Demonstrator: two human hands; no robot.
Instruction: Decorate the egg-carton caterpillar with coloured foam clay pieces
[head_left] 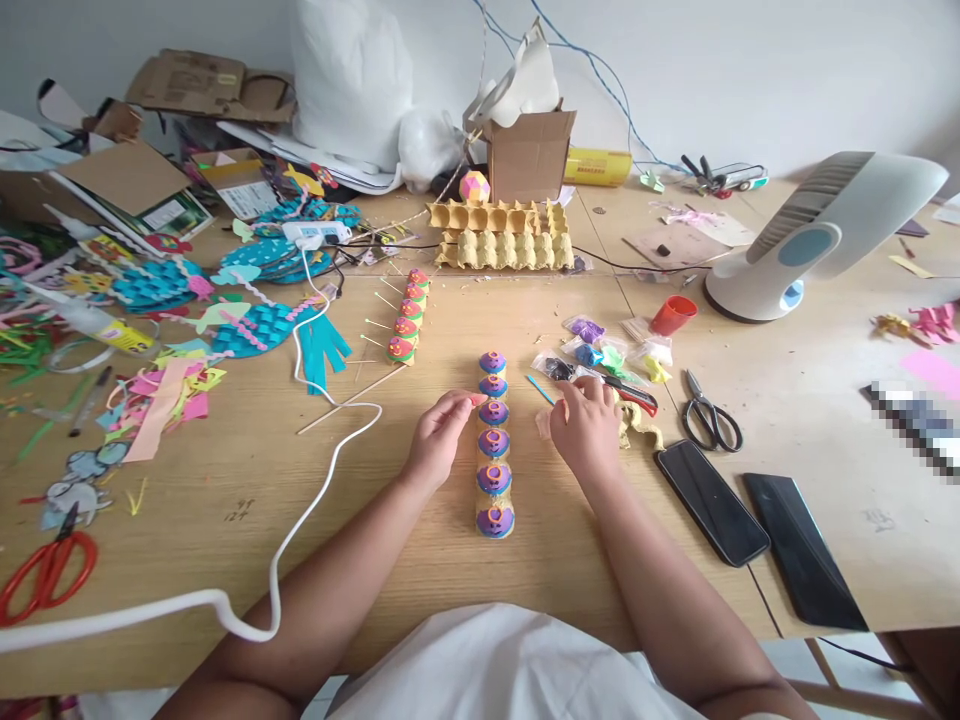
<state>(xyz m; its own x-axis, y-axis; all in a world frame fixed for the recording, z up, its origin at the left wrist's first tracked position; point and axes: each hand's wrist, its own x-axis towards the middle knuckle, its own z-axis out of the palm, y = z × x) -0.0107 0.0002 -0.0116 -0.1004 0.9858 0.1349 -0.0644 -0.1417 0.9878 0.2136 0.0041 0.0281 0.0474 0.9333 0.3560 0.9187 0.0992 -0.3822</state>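
Note:
A row of egg-carton cups (493, 444), covered in purple and blue with small orange rings, runs straight out from me on the table. My left hand (441, 432) is just left of the row, its thumb and fingertips pinched on a small red piece (478, 399) near the upper cups. To the right of the row, my right hand (587, 425) reaches down with curled fingers beside a red-and-black cutter (634, 395) and a thin blue stick (540, 389). What its fingertips hold, if anything, is hidden. Small bags of coloured clay (589, 355) lie just beyond it.
Farther left stands a red and green cup row (409, 318) with pins. A white cable (330, 470) crosses the left side. Black scissors (711, 415), a phone (711, 502) and a black case (805, 550) lie right. Egg cartons (514, 250) and a white fan (810, 240) stand behind.

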